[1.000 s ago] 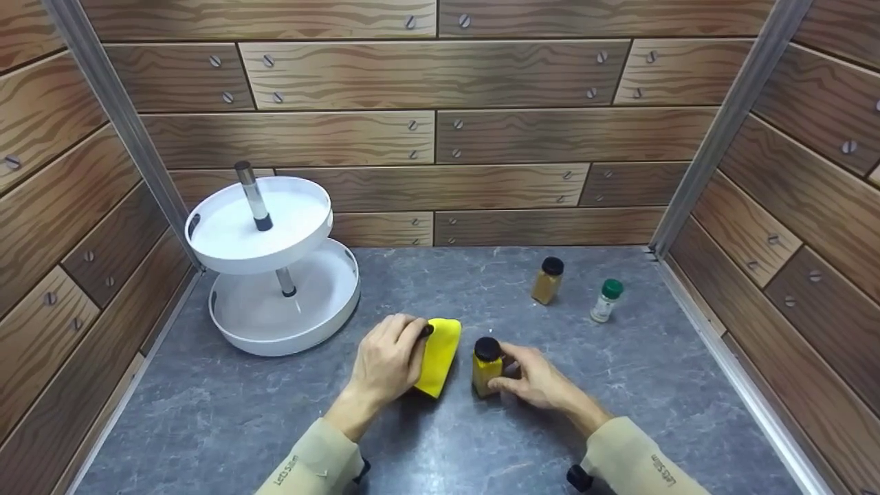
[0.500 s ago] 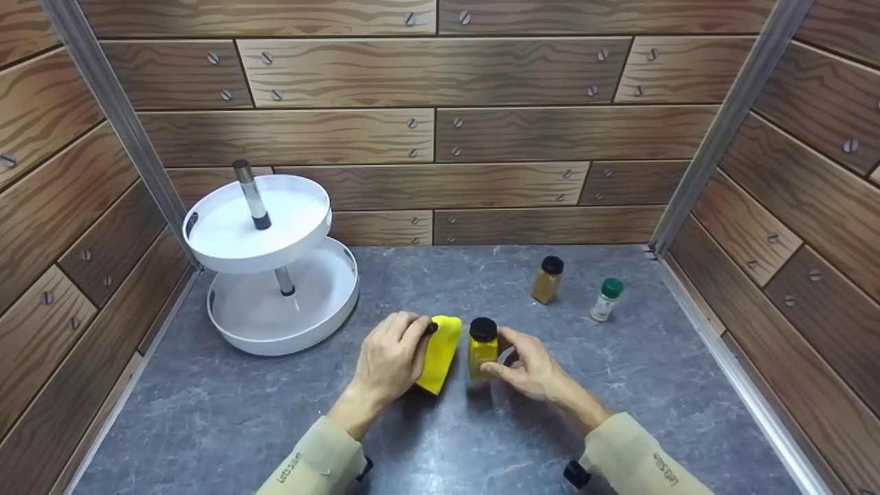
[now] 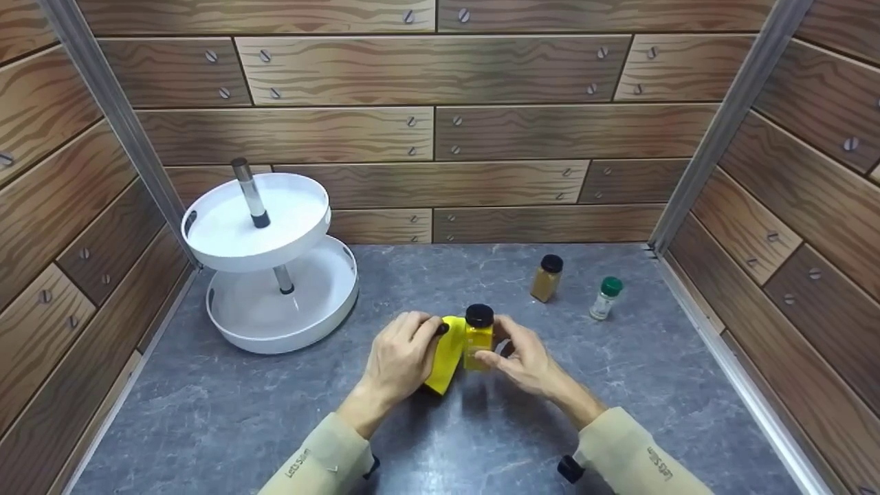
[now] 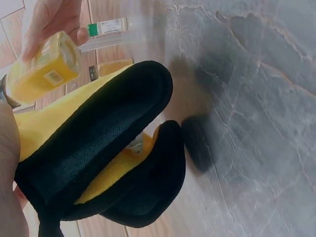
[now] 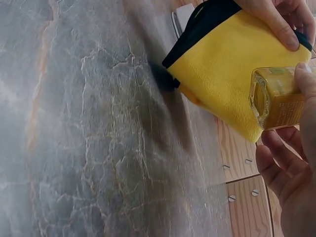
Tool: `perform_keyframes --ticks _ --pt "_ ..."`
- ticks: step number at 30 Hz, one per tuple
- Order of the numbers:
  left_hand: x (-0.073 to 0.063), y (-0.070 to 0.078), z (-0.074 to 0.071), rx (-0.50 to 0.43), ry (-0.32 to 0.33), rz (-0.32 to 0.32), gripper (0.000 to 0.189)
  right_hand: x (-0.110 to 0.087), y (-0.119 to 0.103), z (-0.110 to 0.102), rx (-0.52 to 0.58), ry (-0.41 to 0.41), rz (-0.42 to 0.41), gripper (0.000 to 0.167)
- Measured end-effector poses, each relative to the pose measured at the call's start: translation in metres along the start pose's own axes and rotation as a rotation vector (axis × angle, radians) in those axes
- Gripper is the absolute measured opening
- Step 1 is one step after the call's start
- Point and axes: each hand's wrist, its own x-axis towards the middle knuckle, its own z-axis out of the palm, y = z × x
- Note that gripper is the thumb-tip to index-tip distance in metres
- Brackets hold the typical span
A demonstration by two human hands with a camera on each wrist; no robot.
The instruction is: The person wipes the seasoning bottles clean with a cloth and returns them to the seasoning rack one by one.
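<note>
My left hand (image 3: 402, 354) grips a yellow cloth with black edging (image 3: 447, 357), bunched and hanging just above the tabletop. In the left wrist view the cloth's dark border (image 4: 98, 133) fills the middle, its folds drooping apart. My right hand (image 3: 526, 357) holds a square glass spice jar (image 3: 479, 347) with a black lid and yellow contents, thumb on one side and fingers on the other. The jar is upright and lifted off the table, right beside the cloth. In the right wrist view the jar's clear base (image 5: 261, 98) overlaps the yellow cloth (image 5: 217, 64); whether they touch I cannot tell.
A white two-tier round tray (image 3: 282, 344) stands at the left rear. Toward the back right are a black-lidded jar of brown spice (image 3: 546, 278) and a small green-capped bottle (image 3: 606, 298). Wood-patterned walls (image 3: 440, 130) enclose the grey marbled table (image 3: 227, 419).
My right hand has raised the spice jar from the table and brought it slightly left, up to the cloth. The left hand, holding the cloth, has shifted a little right.
</note>
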Motion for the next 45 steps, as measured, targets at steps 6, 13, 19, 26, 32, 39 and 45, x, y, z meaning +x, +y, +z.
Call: perform_keyframes --ticks 6,13,19,26,32,39,45 --pt "0.005 0.004 0.003 0.005 0.017 0.002 0.016 0.004 -0.005 0.002 0.029 0.016 -0.024 0.041" --pt "0.009 0.012 0.005 0.004 -0.001 0.0 0.016 0.006 -0.008 0.006 0.038 0.032 -0.06 0.043" --pt "0.006 0.016 0.007 -0.026 -0.012 0.037 0.018 0.005 -0.008 0.008 0.066 0.036 -0.067 0.041" --pt "-0.001 0.016 0.008 -0.063 -0.037 0.109 0.016 0.003 -0.008 0.003 0.103 0.058 -0.048 0.036" --pt "-0.005 0.018 0.006 -0.089 -0.065 0.145 0.013 0.007 -0.014 -0.006 0.113 0.079 -0.072 0.038" --pt "-0.008 0.017 0.004 -0.114 -0.084 0.18 0.012 0.011 -0.02 -0.015 0.11 0.086 -0.071 0.038" --pt "-0.006 0.017 0.003 -0.117 -0.084 0.156 0.013 0.012 -0.021 -0.015 0.106 0.07 -0.081 0.039"
